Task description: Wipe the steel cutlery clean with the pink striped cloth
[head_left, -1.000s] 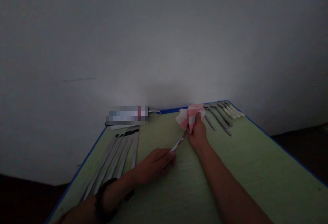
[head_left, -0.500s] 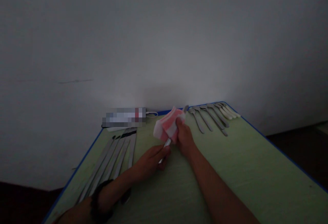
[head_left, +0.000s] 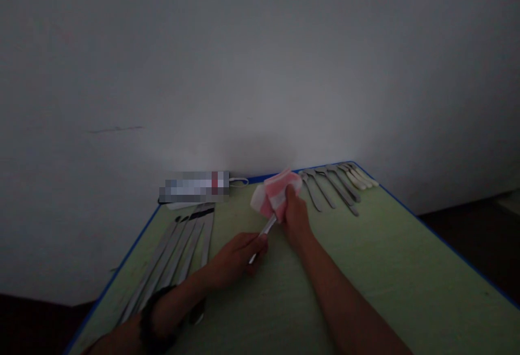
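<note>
My left hand [head_left: 239,257] is closed around the handle of a slim piece of metal cutlery [head_left: 267,229], held slantwise above the table. My right hand [head_left: 296,214] grips a pink and white cloth [head_left: 276,190], folded around the far part of that cutlery. The cloth hides the cutlery's far end, so its kind does not show. Left of my left hand, several long metal utensils [head_left: 173,263] lie side by side, partly covered by my forearm. Beyond my right hand lie several metal spoons or forks [head_left: 339,190].
Several white-handled utensils [head_left: 361,178] lie by the far right corner of the green, blue-edged table [head_left: 365,274]. At the far left is a blurred-out flat object [head_left: 195,187] with a white cable [head_left: 239,182]. A grey wall [head_left: 260,73] stands right behind the table.
Both hands have moved left with the cloth and cutlery. The cloth slid toward my left hand, baring the cutlery's far tip, then back up over it. The view has shifted slightly.
</note>
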The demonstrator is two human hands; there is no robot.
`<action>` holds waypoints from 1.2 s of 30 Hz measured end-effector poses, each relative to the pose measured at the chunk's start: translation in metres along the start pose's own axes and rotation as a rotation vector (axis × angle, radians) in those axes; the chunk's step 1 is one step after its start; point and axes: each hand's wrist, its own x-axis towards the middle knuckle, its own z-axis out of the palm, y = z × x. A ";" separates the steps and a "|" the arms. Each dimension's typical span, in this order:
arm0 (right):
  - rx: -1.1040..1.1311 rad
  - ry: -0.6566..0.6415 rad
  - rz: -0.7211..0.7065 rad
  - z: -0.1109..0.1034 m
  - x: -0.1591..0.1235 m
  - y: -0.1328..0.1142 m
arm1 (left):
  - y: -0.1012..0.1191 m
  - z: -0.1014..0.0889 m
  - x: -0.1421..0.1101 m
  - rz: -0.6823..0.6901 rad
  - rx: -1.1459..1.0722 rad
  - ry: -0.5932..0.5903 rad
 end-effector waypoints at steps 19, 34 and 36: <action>0.025 -0.074 0.064 0.012 -0.019 -0.010 | -0.007 0.006 0.001 0.081 -0.054 0.007; 0.054 -0.269 0.074 0.026 -0.039 -0.004 | -0.001 0.006 0.005 0.019 -0.008 0.247; 0.072 -0.235 0.100 0.024 -0.035 -0.002 | -0.002 0.006 0.004 0.032 0.022 0.226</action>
